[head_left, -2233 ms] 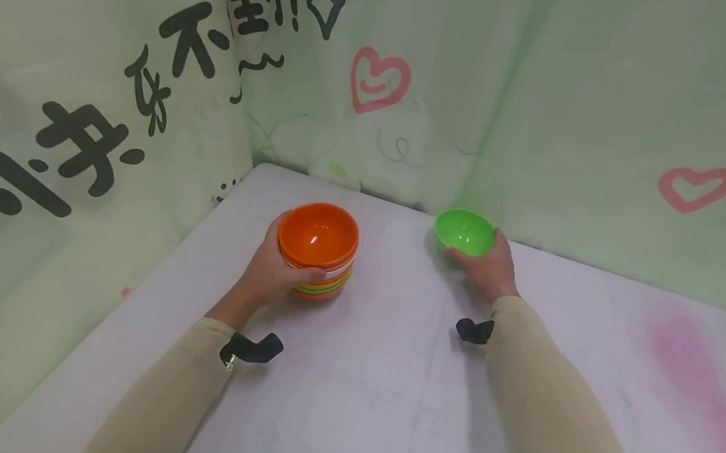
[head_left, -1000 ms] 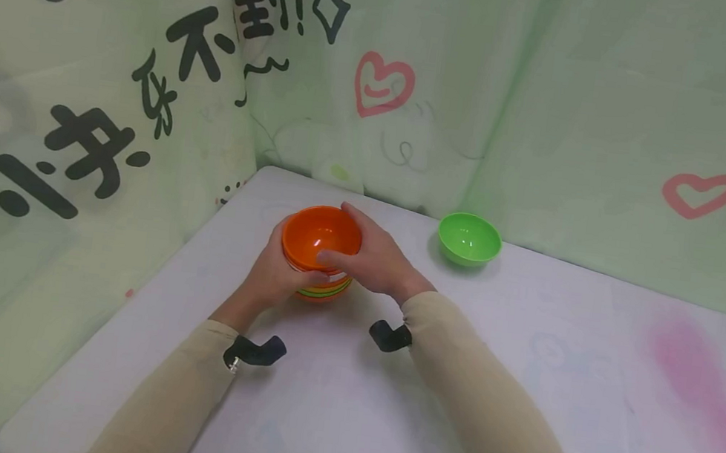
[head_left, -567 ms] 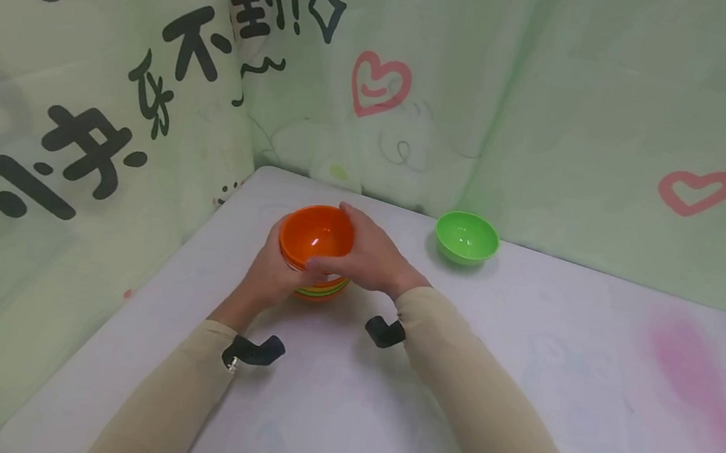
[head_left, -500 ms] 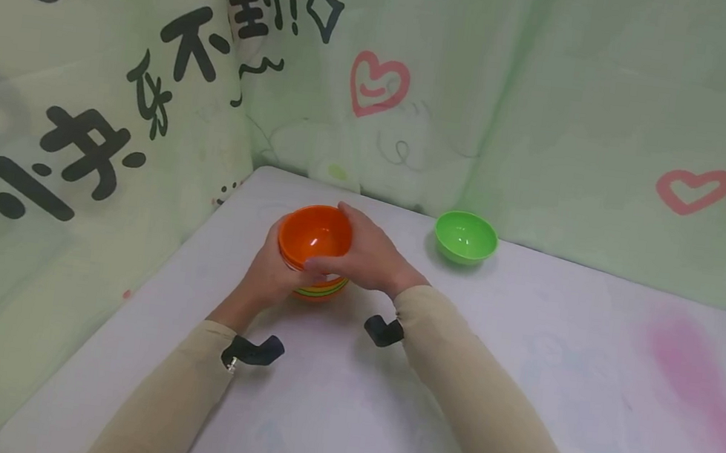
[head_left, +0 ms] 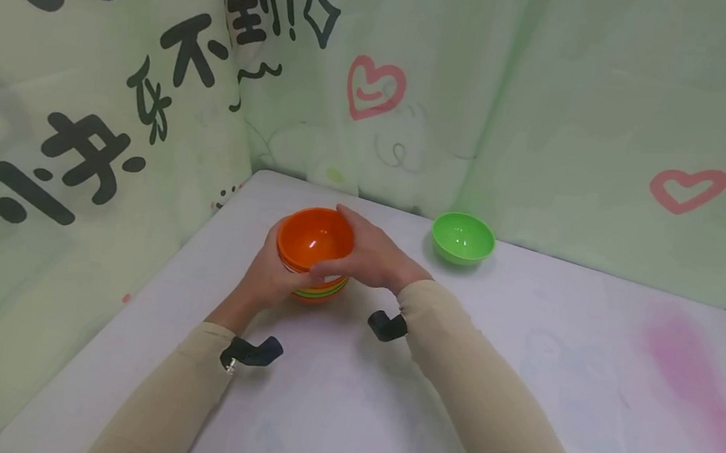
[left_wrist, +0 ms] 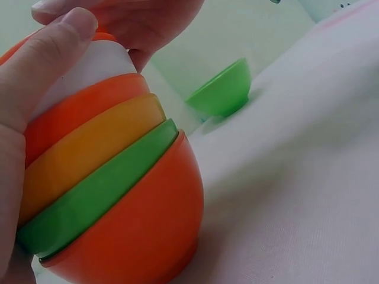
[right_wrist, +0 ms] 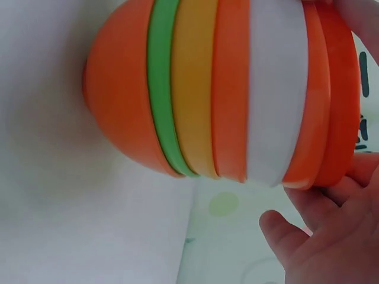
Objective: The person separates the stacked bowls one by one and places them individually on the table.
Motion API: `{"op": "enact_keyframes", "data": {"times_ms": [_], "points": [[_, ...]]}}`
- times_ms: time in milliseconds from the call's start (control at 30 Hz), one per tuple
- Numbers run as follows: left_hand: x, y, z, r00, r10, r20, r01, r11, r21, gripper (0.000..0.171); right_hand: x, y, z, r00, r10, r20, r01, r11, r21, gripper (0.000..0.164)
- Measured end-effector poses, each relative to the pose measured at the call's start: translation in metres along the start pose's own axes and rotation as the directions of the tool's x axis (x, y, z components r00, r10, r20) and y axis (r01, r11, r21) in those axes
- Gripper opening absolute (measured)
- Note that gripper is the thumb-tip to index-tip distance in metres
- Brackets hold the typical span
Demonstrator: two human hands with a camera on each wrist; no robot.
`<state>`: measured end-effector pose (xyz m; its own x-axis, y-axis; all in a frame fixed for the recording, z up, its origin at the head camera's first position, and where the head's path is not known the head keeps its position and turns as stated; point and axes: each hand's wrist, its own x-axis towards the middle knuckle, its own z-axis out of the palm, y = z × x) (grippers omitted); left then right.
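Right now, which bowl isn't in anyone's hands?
The lone green bowl toward the back of the table. No hand touches it; the others form one stack, held by left hand and right hand.

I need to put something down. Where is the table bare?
Bare table lies between the left sleeve and right sleeve, nearer than the bowl stack, and right of the right sleeve, around the pink smear. Crowded: the back left, where the left hand and right hand grip the stack, with the green bowl close by.

Forearms (head_left: 480,378) slanted inward, left hand (head_left: 270,270) and right hand (head_left: 372,254) curved, thumbs (left_wrist: 44,66) close together
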<state>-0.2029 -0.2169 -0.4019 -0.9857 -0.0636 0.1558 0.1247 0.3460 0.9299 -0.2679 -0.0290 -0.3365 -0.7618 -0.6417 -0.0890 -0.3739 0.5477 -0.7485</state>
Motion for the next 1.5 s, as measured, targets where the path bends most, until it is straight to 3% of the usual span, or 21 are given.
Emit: {"op": "enact_keyframes", "data": {"times_ms": [367, 700, 1067, 1500], "points": [[0.002, -0.002, -0.001, 0.999, 0.040, 0.016, -0.040, 0.999, -0.025, 0.098, 0.001, 0.001, 0.005, 0.999, -0.038, -0.038, 0.037, 0.999, -0.022, 0.106], [0.000, 0.001, -0.003, 1.000, -0.017, 0.015, 0.017, 1.000, 0.024, 0.105, 0.001, -0.001, 0.007, 0.998, -0.049, -0.050, 0.048, 0.999, -0.017, 0.106], [-0.001, 0.000, -0.002, 1.000, -0.023, 0.020, 0.023, 0.999, 0.032, 0.105, 0.000, -0.003, 0.009, 0.995, -0.055, -0.082, 0.049, 0.996, -0.075, 0.102], [-0.002, 0.001, -0.002, 1.000, -0.022, 0.018, 0.021, 0.999, 0.029, 0.103, 0.001, 0.001, 0.013, 0.991, -0.065, -0.119, 0.062, 0.998, -0.029, 0.100]]}}
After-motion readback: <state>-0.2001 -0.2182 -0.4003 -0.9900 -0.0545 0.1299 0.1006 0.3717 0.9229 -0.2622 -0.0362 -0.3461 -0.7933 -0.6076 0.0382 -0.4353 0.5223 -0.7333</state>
